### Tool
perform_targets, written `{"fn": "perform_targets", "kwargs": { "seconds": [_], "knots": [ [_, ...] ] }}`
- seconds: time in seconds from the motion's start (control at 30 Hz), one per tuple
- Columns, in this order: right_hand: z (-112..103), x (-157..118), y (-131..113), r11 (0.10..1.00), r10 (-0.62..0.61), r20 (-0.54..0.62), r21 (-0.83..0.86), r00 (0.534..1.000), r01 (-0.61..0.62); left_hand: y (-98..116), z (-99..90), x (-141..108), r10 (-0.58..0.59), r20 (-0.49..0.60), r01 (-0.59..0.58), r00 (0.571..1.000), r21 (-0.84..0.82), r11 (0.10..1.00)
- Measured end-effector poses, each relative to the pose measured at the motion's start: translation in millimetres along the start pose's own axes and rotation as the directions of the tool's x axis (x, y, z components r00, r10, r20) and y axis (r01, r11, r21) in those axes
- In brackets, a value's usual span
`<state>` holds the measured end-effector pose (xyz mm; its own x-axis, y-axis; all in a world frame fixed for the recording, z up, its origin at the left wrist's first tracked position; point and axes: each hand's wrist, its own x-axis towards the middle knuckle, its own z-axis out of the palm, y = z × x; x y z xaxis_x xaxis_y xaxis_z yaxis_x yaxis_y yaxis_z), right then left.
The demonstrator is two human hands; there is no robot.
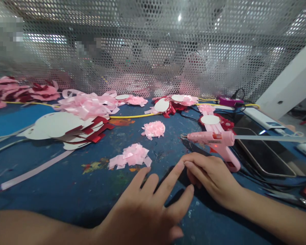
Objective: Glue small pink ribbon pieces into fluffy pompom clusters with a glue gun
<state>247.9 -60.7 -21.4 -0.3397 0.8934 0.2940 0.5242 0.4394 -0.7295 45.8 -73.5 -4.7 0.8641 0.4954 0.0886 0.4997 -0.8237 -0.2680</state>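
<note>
My left hand [153, 204] is over the near middle of the table, its fingers spread and nothing held in them. My right hand [211, 173] pinches the tip of my left index finger between thumb and forefinger; anything small between them is hidden. Just beyond my left fingers lies a loose pile of cut pink ribbon pieces [135, 154]. A round pink ruffled rosette [154, 129] rests farther back. Beyond my right hand is a pink glue gun [216, 139], its nozzle pointing left, a long glue stick in its back and a small red light lit.
White and red card pieces [56, 126] and a heap of pink ribbon loops [89, 103] are at left. Rosettes with white discs [162, 105] line the back by a perforated metal screen [153, 51]. At right are a phone [265, 146], cables and scissors [293, 199].
</note>
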Motion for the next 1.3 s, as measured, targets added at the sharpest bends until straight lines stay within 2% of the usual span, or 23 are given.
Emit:
{"fn": "perform_targets", "kwargs": {
  "seconds": [0.4,0.53,0.67,0.77,0.83,0.87,0.97,1.03,1.13,1.2,1.3],
  "knots": [
    [-2,0,1,0.999,-0.028,0.011,-0.028,1.000,0.028,2,2.8,-2,0.023,-0.003,-0.023,1.000,-0.041,0.999],
    [-1,2,0,0.994,-0.043,0.016,-0.098,0.999,0.044,-1,3.4,-2,0.023,-0.014,-0.024,1.000,-0.037,0.999],
    [2,1,1,0.985,-0.056,0.020,-0.164,0.998,0.059,-2,5.5,-2,0.099,-0.035,-0.101,0.994,-0.056,0.993],
    [4,-1,0,0.974,-0.076,-0.026,-0.216,0.997,0.069,0,3.7,-1,0.157,-0.095,-0.163,0.983,-0.058,0.985],
    [4,-2,-1,0.966,-0.094,-0.063,-0.247,0.994,0.076,0,-2.1,1,0.224,-0.122,-0.233,0.967,-0.064,0.970],
    [4,-3,-2,0.962,-0.101,-0.077,-0.262,0.992,0.077,-1,-6.0,2,0.298,-0.126,-0.309,0.946,-0.081,0.948],
    [5,-3,-3,0.953,-0.128,-0.107,-0.289,0.986,0.093,-9,-15.3,3,0.510,-0.164,-0.531,0.844,-0.128,0.838],
    [7,-4,-3,0.948,-0.161,-0.120,-0.294,0.980,0.120,-14,-14.6,1,0.553,-0.190,-0.580,0.811,-0.153,0.800],
    [8,-4,-1,0.925,-0.232,-0.126,-0.334,0.964,0.179,-16,-2.9,-3,0.537,-0.250,-0.586,0.806,-0.203,0.785],
    [9,-1,-2,0.894,-0.288,-0.132,-0.393,0.948,0.217,-14,6.0,-5,0.498,-0.270,-0.556,0.824,-0.218,0.802],
    [12,11,-12,0.855,-0.341,-0.120,-0.452,0.932,0.254,-10,12.0,-6,0.485,-0.285,-0.550,0.827,-0.227,0.804]
  ]
}}
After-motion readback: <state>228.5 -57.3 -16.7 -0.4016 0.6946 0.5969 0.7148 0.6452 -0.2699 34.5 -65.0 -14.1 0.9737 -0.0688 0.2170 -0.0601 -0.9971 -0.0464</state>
